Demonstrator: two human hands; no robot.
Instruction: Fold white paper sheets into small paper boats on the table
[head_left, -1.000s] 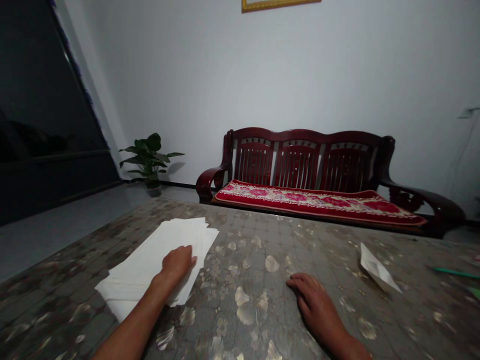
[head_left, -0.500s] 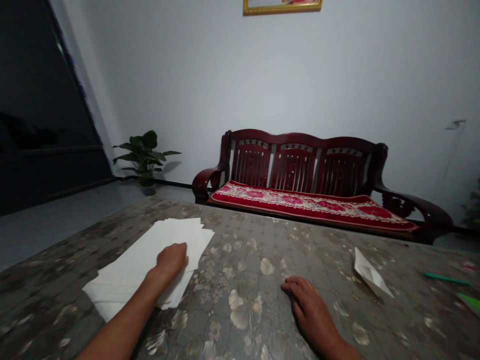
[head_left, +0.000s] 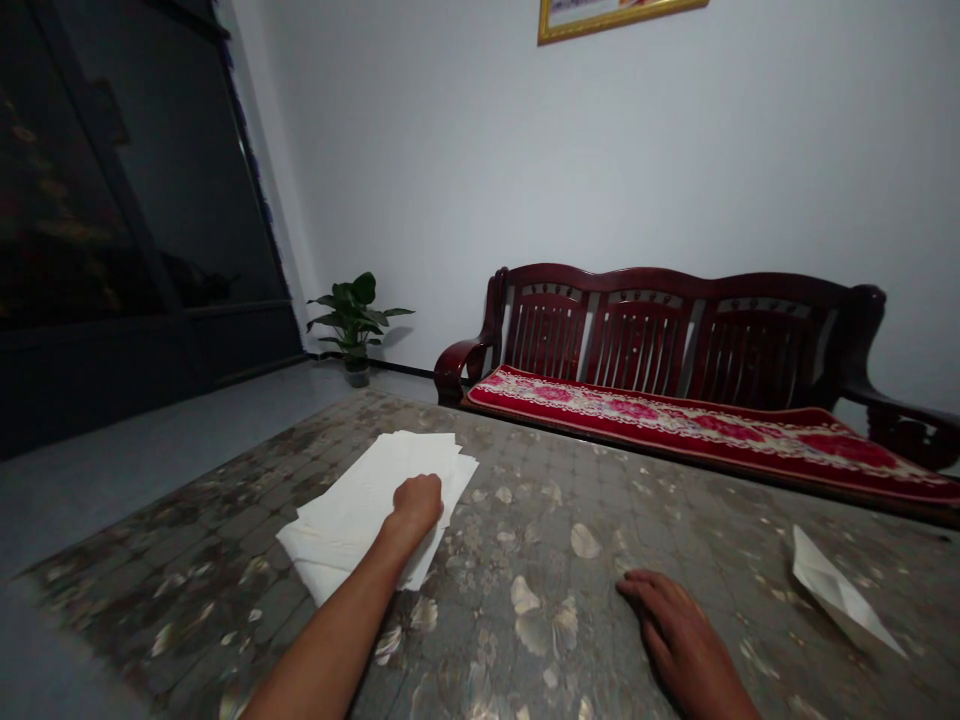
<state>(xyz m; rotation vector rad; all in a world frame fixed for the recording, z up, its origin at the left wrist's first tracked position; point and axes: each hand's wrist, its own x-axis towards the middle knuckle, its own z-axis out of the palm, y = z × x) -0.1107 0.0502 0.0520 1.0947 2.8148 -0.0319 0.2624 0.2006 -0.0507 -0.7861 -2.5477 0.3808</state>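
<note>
A loose stack of white paper sheets (head_left: 367, 490) lies on the left part of the patterned table (head_left: 517, 560). My left hand (head_left: 420, 502) rests on the stack's right side with its fingers curled in; whether anything is pinched under them is hidden. Flat on the tabletop, palm down, my right hand (head_left: 679, 630) holds nothing, its fingers stretched out. Farther right stands a small folded white paper (head_left: 840, 590), touched by neither hand.
Behind the table is a dark red wooden bench (head_left: 637, 330) with a red floral cover (head_left: 675, 425). A potted plant (head_left: 356, 320) stands on the floor at the back left, near dark doors (head_left: 187, 220). A gold-framed picture (head_left: 622, 25) hangs above.
The view has turned left, so everything sits farther right and the green items at the right edge are out of sight. Both hands stay in much the same places on the paper and table.
</note>
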